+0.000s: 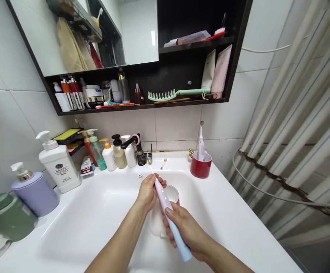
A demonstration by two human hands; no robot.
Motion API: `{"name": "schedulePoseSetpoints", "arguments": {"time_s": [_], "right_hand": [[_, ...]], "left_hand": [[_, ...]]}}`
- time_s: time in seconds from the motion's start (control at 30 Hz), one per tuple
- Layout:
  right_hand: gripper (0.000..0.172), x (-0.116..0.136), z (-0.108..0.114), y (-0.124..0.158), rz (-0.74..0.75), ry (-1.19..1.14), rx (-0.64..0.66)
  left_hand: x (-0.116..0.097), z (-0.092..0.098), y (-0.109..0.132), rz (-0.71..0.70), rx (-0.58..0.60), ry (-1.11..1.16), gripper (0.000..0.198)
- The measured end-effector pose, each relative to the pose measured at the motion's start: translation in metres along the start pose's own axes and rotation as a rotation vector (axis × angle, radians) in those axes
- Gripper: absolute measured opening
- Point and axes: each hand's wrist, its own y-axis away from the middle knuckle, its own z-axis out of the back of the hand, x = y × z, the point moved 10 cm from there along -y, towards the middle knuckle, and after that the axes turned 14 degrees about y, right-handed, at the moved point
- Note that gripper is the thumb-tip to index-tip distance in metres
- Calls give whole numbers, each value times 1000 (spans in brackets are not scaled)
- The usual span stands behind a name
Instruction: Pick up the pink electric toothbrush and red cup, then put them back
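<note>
An electric toothbrush point(161, 195), its handle fading from pink to light blue, is held slantwise over the sink point(96, 212). My right hand point(184, 227) wraps around the lower handle. At the neck, where brush head meets handle, my left hand point(148, 192) pinches with its fingertips. The bristles point toward the faucet. A loose brush head point(164, 163) lies on the back rim of the sink. Partly hidden behind the handle is a cup point(174, 192) with a white inside, and below it a whitish container point(156, 222) in the basin.
A red cup point(201, 168) holding a second electric toothbrush point(201, 148) stands at the right rear. The black faucet point(139, 151) is at the back. Several pump bottles point(59, 167) line the left side. Above hangs a dark cabinet point(142, 108) with toiletries. A striped curtain point(301, 144) is right.
</note>
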Motion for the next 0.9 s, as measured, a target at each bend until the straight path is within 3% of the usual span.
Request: {"name": "schedulePoseSetpoints", "arguments": {"time_s": [0.1, 0.33, 0.47, 0.57, 0.63, 0.67, 0.8, 0.9], "right_hand": [[23, -1, 7, -2, 23, 88, -86], [25, -1, -12, 1, 39, -142, 65], [25, 21, 5, -6, 145, -17, -55], [24, 58, 39, -15, 291, 171, -307], [24, 80, 61, -22, 356, 386, -494], [25, 84, 67, -28, 356, 425, -525], [23, 75, 81, -49, 300, 574, -619], [22, 56, 81, -56, 236, 700, -646]], "left_hand": [[0, -3, 0, -11, 23, -21, 14], [1, -17, 7, 7, 71, 27, 16], [-4, -20, 6, -21, 54, -101, 20], [-18, -11, 5, -146, 58, -368, 20], [-26, -5, 10, -279, 95, -668, 15], [-25, -4, 14, -327, 138, -815, 13], [8, -7, 34, -396, 439, -1265, 20], [29, -5, 38, -375, 548, -1422, 17]]}}
